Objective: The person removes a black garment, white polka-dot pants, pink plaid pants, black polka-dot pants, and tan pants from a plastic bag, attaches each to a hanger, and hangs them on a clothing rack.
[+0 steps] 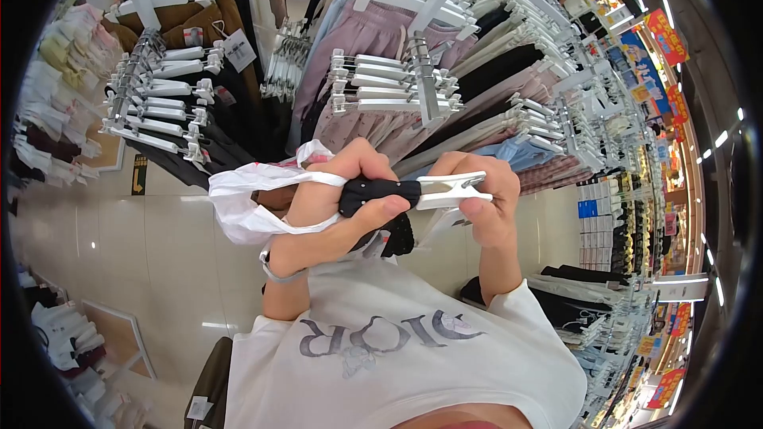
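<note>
My left hand is closed on a piece of black fabric with small white dots, the thumb lying along it. A white plastic bag hangs by its handles looped over this hand. My right hand pinches the ends of a white hanger clip between thumb and fingers. The clip's other end meets the edge of the black fabric. More of the black fabric bunches below my left hand, and part of the hanger shows behind the clip.
Ahead, racks hold trousers on white clip hangers, including lilac trousers and dark ones with a paper tag. Metal rack arms stick out toward me. Other clothing racks stand left and right over a tiled floor.
</note>
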The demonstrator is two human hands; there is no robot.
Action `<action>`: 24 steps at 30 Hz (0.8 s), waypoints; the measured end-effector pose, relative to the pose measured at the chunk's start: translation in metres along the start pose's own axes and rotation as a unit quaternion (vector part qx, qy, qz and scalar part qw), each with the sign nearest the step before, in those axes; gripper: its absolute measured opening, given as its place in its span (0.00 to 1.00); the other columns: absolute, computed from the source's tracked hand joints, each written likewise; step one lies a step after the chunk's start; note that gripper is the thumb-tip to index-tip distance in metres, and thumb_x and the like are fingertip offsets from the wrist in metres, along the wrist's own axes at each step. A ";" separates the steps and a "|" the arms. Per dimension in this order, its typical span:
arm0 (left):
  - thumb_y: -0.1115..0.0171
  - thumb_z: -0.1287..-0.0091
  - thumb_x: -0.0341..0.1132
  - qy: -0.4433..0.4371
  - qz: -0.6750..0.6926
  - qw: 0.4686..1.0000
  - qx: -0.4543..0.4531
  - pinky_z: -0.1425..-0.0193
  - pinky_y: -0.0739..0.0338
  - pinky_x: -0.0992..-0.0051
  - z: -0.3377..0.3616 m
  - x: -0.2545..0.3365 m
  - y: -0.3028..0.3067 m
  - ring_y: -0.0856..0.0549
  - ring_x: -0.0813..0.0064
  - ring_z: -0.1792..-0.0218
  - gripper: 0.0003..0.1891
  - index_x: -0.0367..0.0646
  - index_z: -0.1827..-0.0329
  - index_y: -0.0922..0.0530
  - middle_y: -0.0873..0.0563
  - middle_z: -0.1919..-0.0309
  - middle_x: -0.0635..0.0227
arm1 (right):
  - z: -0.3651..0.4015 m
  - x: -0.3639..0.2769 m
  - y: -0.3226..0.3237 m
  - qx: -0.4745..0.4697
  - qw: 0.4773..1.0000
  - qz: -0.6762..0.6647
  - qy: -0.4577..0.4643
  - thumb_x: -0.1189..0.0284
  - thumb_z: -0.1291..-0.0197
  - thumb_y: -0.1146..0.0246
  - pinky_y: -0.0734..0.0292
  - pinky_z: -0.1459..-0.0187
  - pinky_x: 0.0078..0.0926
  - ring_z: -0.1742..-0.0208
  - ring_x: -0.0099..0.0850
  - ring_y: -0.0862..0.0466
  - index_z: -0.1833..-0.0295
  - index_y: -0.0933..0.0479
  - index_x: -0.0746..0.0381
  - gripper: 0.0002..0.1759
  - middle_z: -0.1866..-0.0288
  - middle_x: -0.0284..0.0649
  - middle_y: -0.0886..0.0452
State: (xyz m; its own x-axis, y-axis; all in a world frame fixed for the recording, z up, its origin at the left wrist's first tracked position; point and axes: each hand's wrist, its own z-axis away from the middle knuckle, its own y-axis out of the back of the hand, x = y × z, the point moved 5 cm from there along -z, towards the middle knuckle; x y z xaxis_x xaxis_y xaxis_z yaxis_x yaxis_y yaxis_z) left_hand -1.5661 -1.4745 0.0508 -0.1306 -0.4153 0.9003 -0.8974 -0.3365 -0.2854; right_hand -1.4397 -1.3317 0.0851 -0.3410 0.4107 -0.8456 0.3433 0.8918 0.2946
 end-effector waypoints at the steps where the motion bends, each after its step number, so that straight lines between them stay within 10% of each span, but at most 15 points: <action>1: 0.28 0.34 0.39 -0.003 0.003 1.000 -0.005 0.71 0.30 0.80 0.001 -0.001 0.001 0.23 0.87 0.74 0.14 0.41 0.60 0.25 0.18 0.73 0.74 | -0.001 -0.001 -0.003 0.001 1.000 -0.010 -0.002 0.63 0.37 0.37 0.29 0.73 0.23 0.73 0.27 0.20 0.67 0.23 0.67 0.16 0.67 0.46 0.15; 24: 0.39 0.28 0.52 -0.100 -0.330 0.939 -0.004 0.76 0.31 0.65 -0.002 0.006 0.017 0.21 0.60 0.82 0.19 0.43 0.61 0.25 0.22 0.80 0.62 | -0.016 0.016 -0.028 -0.024 1.000 0.001 0.012 0.66 0.38 0.37 0.30 0.76 0.23 0.78 0.29 0.20 0.67 0.24 0.66 0.13 0.73 0.41 0.19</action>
State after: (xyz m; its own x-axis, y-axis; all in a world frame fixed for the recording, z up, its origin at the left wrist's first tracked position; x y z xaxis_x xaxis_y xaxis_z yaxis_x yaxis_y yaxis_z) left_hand -1.5831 -1.4811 0.0522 0.5355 -0.2702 0.8001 -0.7587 -0.5700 0.3153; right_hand -1.4690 -1.3464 0.0704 -0.3612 0.4168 -0.8342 0.3024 0.8986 0.3180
